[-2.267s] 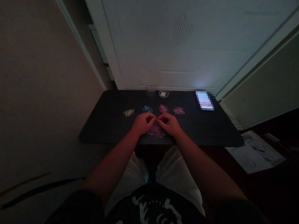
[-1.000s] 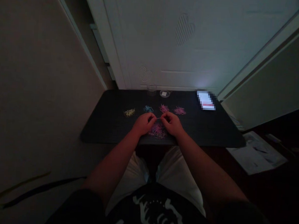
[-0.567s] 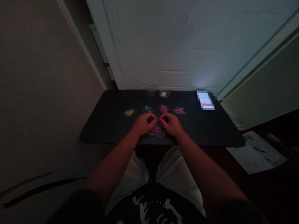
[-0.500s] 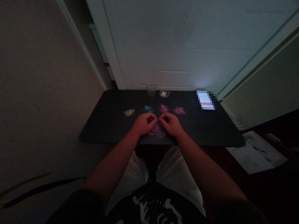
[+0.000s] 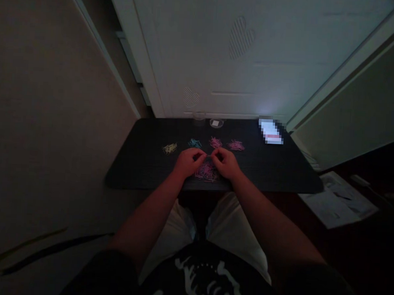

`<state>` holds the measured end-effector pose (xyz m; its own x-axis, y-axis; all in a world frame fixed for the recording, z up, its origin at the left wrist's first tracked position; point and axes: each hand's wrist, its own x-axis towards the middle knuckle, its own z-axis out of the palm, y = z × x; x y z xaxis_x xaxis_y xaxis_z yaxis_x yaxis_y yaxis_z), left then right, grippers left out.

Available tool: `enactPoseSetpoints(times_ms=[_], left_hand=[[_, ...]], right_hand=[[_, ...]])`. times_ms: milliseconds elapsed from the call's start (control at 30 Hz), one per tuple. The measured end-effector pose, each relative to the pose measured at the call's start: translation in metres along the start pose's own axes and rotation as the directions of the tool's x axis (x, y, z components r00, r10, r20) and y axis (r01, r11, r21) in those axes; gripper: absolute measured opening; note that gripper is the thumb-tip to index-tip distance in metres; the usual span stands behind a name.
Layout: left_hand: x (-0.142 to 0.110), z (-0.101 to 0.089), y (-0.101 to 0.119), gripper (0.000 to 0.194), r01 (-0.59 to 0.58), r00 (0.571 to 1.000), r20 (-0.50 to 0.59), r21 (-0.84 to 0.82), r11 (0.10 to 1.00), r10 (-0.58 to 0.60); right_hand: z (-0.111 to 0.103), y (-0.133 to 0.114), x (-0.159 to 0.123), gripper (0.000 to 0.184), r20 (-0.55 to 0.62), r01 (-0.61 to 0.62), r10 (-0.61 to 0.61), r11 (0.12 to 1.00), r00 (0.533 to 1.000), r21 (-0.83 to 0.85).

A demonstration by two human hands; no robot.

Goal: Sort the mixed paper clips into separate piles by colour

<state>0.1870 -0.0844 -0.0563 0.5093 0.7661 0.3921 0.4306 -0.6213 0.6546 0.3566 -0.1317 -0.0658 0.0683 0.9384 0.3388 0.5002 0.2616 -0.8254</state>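
My left hand (image 5: 190,161) and my right hand (image 5: 225,162) meet above the front of the dark table, thumbs and forefingers pinched. A thin stick-like piece (image 5: 209,155) seems to span the small gap between the fingertips; its exact kind is too small to tell. Just below them lies a mixed pile of thin pink and purple pieces (image 5: 207,172), partly hidden by the hands. Beyond, in a row, are separate piles: yellowish pieces (image 5: 170,148), blue pieces (image 5: 195,143), pink pieces (image 5: 215,142) and more pink pieces (image 5: 236,145).
At the back of the table (image 5: 144,162) stand a clear round container (image 5: 198,118) and a round lid with a white label (image 5: 216,123). A lit, blurred phone (image 5: 271,131) leans at the back right. A white door (image 5: 201,47) rises behind; papers (image 5: 340,201) lie lower right.
My fingertips have drawn slightly apart, and the thin piece between them shows more. Piles and other objects stay where they were.
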Motion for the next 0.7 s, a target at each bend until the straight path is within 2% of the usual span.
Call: enactPoseSetpoints(times_ms=[133, 200, 267, 367, 533, 700], left_hand=[[0.000, -0.001, 0.002, 0.020, -0.001, 1.000, 0.009, 0.019, 1.000, 0.001], [0.000, -0.001, 0.002, 0.020, 0.014, 1.000, 0.002, 0.027, 1.000, -0.014], [0.000, -0.001, 0.002, 0.020, 0.026, 1.000, -0.004, 0.033, 0.999, -0.025], [0.000, -0.001, 0.002, 0.020, 0.030, 1.000, -0.006, 0.038, 0.999, -0.030], [-0.001, -0.002, 0.003, 0.021, 0.063, 0.998, 0.001, 0.034, 0.997, -0.063], [-0.001, -0.002, 0.003, 0.022, 0.075, 0.997, 0.009, 0.033, 0.997, -0.076]], right_hand=[[0.001, 0.001, 0.000, 0.009, -0.047, -0.016, 0.015, 1.000, 0.999, -0.013], [0.001, 0.002, 0.000, 0.010, -0.126, -0.029, 0.022, 0.998, 0.992, -0.053], [0.000, 0.004, 0.001, 0.012, -0.260, -0.075, 0.043, 0.991, 0.965, -0.114], [-0.003, 0.009, 0.009, 0.015, -0.431, -0.180, 0.074, 0.961, 0.899, -0.210], [-0.008, 0.014, 0.024, 0.019, -0.426, -0.263, 0.077, 0.879, 0.901, -0.398], [-0.008, 0.013, 0.020, 0.021, -0.409, -0.260, 0.045, 0.833, 0.912, -0.488]])
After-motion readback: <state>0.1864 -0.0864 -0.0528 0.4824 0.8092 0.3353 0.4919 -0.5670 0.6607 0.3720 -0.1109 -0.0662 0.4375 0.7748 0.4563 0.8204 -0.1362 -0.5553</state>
